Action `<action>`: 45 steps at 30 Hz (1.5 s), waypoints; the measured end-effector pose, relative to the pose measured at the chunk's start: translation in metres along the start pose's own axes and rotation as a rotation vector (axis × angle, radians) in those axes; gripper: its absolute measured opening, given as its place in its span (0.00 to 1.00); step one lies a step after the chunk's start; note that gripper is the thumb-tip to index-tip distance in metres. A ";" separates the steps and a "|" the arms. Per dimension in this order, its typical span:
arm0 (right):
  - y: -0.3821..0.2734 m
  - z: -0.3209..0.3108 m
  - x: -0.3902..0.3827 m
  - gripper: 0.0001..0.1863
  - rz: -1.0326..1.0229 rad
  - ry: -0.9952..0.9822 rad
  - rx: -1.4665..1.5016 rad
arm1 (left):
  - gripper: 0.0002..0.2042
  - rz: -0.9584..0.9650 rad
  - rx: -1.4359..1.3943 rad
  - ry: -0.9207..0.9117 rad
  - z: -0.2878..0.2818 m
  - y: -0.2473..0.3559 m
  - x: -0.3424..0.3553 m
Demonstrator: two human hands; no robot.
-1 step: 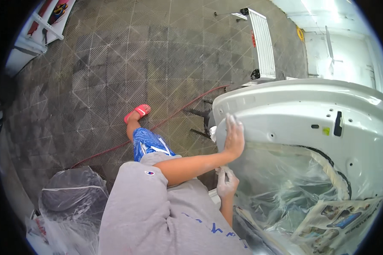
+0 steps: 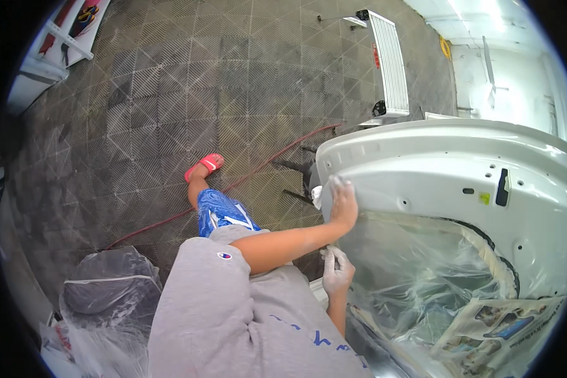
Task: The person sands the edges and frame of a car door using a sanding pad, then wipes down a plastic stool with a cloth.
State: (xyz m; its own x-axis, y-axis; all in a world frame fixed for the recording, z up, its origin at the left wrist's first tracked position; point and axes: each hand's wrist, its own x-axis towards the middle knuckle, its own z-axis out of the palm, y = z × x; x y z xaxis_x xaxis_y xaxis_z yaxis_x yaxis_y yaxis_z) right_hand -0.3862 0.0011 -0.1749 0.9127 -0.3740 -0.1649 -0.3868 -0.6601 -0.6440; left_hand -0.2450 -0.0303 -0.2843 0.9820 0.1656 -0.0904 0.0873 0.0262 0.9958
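Note:
My left hand point(image 2: 344, 206), dusted white, is stretched flat with its fingers together along the left end of a pale car door point(image 2: 435, 179). Its forearm reaches across from the grey sleeve. Just below, my right hand point(image 2: 338, 272), also powdery, has its fingers curled in by the door's lower left edge; something small and dark shows at the fingertips, too little to name. Clear plastic sheeting point(image 2: 422, 264) covers the door's opening, with tape along its border. Printed newspaper point(image 2: 504, 334) lies over the lower right part. A white scrap point(image 2: 316, 196) sticks out at the door's left edge.
A dark stand leg point(image 2: 293, 169) juts out beneath the door. A red hose point(image 2: 283, 150) crosses the tiled floor near my pink sandal point(image 2: 213, 162). Behind stands a metal work platform point(image 2: 389, 66). Plastic-wrapped items point(image 2: 110, 290) sit at lower left, a shelf point(image 2: 75, 38) at upper left.
My left hand has slid slightly down and left along the door's end. My right hand stays in nearly the same place, and the whole view has shifted a little.

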 end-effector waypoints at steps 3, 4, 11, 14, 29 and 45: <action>-0.003 0.006 -0.002 0.08 0.067 -0.028 -0.028 | 0.25 -0.529 0.106 -0.280 0.006 -0.060 0.011; -0.006 0.008 -0.003 0.09 0.111 -0.024 -0.026 | 0.23 -0.805 -0.244 -0.172 0.001 -0.065 0.023; -0.015 0.042 -0.017 0.09 0.246 -0.031 -0.004 | 0.22 0.296 0.210 -0.091 -0.029 0.033 0.018; -0.035 0.055 -0.026 0.09 0.360 -0.107 -0.233 | 0.29 0.122 -0.309 -0.251 -0.086 0.123 0.049; -0.085 0.110 -0.076 0.11 0.443 0.088 0.096 | 0.31 0.155 -0.271 -0.388 -0.110 0.090 0.042; -0.088 0.116 -0.101 0.07 0.132 0.483 0.156 | 0.22 0.497 -0.263 -0.598 -0.118 0.112 0.097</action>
State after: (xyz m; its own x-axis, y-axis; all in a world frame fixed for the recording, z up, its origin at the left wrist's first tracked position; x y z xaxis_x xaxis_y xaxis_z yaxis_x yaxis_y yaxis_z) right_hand -0.4294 0.1727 -0.1887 0.6779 -0.7300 0.0874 -0.4370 -0.4957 -0.7506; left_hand -0.1595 0.1051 -0.1826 0.8256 -0.3327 0.4557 -0.3502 0.3309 0.8763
